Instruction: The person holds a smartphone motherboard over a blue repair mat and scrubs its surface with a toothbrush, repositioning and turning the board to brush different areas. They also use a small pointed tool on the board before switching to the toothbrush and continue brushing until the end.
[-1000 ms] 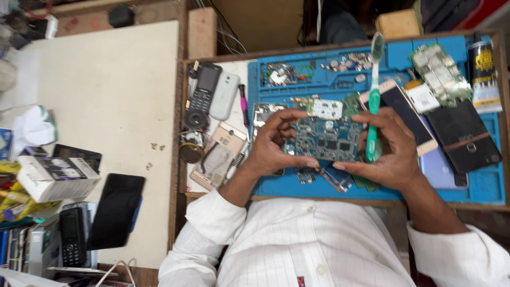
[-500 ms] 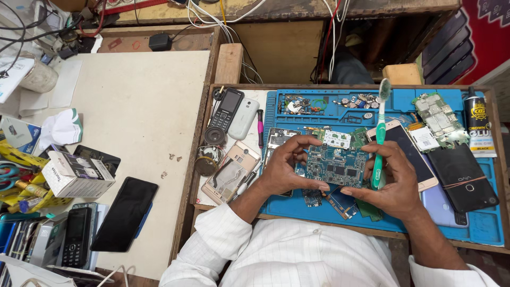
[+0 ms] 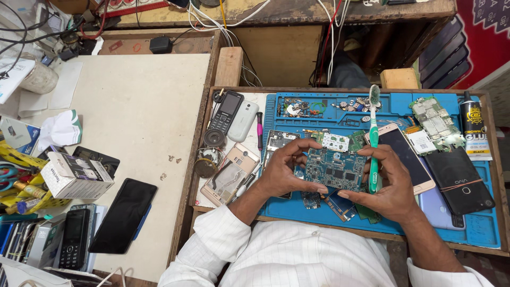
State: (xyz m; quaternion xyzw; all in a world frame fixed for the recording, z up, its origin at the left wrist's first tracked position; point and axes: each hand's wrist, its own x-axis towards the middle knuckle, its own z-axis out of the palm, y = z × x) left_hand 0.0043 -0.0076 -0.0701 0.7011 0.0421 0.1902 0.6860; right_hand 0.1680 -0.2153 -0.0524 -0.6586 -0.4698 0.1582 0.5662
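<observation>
Flat blue-green circuit board [image 3: 334, 169], studded with small chips, pinched at its left edge by left hand [image 3: 284, 172]. Right hand [image 3: 390, 186] clamped on board's right edge and slim green toothbrush [image 3: 374, 139], bristles up. Below, blue rubbery mat [image 3: 297, 210].

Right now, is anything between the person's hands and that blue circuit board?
Nothing visible. The left hand grips the circuit board by its left edge and the right hand by its right edge, fingers touching it directly. The right hand also holds a green toothbrush upright beside the board, not across it.
</observation>
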